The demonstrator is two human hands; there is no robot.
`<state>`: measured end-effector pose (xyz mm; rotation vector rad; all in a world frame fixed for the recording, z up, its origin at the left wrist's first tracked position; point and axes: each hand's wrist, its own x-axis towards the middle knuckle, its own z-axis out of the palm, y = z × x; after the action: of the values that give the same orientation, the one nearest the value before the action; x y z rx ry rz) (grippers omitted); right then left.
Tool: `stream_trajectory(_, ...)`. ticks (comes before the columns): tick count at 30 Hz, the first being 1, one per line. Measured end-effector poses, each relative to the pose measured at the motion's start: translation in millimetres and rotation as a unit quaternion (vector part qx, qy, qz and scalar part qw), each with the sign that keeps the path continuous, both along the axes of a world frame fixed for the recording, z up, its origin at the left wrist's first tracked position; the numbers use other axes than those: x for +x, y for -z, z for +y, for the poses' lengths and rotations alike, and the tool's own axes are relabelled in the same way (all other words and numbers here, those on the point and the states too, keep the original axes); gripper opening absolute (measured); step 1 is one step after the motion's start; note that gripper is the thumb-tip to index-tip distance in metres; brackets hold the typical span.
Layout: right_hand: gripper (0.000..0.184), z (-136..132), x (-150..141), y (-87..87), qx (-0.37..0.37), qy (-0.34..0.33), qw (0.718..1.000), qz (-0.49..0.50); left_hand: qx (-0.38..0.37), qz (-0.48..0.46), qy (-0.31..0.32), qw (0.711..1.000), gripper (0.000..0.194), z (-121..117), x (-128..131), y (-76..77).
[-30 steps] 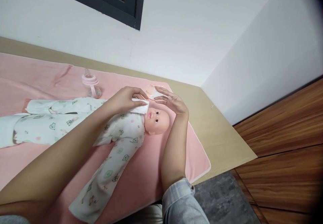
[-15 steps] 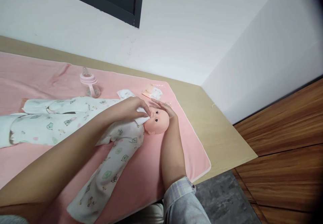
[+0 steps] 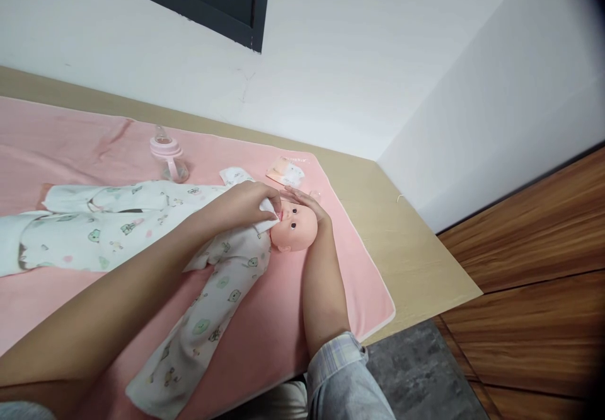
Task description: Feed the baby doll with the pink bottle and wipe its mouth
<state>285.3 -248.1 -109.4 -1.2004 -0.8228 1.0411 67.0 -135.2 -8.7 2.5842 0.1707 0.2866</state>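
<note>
A baby doll [image 3: 297, 231] in a white printed sleepsuit [image 3: 118, 224] lies on a pink mat [image 3: 265, 332], head to the right. My left hand [image 3: 246, 202] is closed on a white wipe [image 3: 265, 217] and presses it against the doll's mouth. My right hand [image 3: 307, 204] rests with fingers stretched over the far side of the doll's head, holding nothing.
A pink baby bottle [image 3: 167, 155] stands on the mat beyond the doll. Two small wipe packets [image 3: 286, 171] lie near the mat's far right corner. The mat covers a beige table [image 3: 416, 256] against a white wall; wooden floor and a grey rug lie to the right.
Both hands came down onto the doll's head. The left hand brought the wipe to the mouth; the right hand settled on the head, uncovering the packets behind.
</note>
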Motion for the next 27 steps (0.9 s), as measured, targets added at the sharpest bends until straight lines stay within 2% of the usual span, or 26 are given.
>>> stream_trajectory(6,0.036,4,2,2.6,0.000,0.007,1.000,-0.003,0.023,0.000,-0.015,1.000,0.013,1,-1,-1.6)
stream_trajectory(9,0.036,7,3,3.6,-0.009,0.004,1.000,-0.004,0.035,-0.003,-0.046,0.998,0.013,0,-1,-2.8)
stream_trajectory(17,0.035,4,-4,-8.3,-0.029,0.023,0.998,-0.055,0.041,-0.021,-0.073,0.996,0.013,-3,0,-2.0)
stream_trajectory(22,0.045,2,-8,-13.9,-0.047,0.024,0.996,-0.076,0.040,-0.040,-0.082,0.995,0.014,-4,4,1.9)
stream_trajectory(27,0.054,-2,-11,-16.3,-0.047,0.034,0.997,-0.052,0.002,-0.064,-0.095,0.993,0.014,-2,5,4.6)
